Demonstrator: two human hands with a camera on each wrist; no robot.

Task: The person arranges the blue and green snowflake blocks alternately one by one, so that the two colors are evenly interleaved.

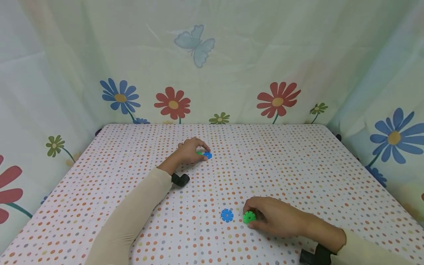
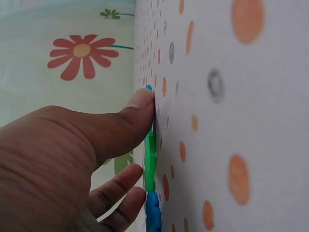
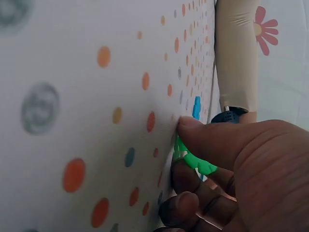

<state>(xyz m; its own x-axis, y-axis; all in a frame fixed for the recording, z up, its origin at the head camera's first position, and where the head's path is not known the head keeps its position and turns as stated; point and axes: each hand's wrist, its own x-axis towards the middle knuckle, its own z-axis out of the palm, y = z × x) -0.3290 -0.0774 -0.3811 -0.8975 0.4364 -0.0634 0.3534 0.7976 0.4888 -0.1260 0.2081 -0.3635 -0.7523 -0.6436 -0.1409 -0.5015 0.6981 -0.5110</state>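
My left hand (image 1: 190,151) is at the far middle of the table, its thumb and a fingertip at opposite edges of a blue notched building disc (image 1: 207,155). Beside that disc lies a green one (image 2: 150,159), then another blue one (image 2: 153,212), in a row flat against the cloth. Whether they are joined is unclear. Nearer the front, my right hand (image 1: 279,217) pinches a green notched building disc (image 1: 249,217) between thumb and fingers, low over the cloth. Just left of it a single blue disc (image 1: 227,215) lies flat.
A white dotted cloth (image 1: 281,162) covers the table. Behind it and at both sides hang curtains (image 1: 232,55) printed with flowers and a butterfly. Black wrist mounts (image 1: 180,180) sit on both forearms, close to the tabletop.
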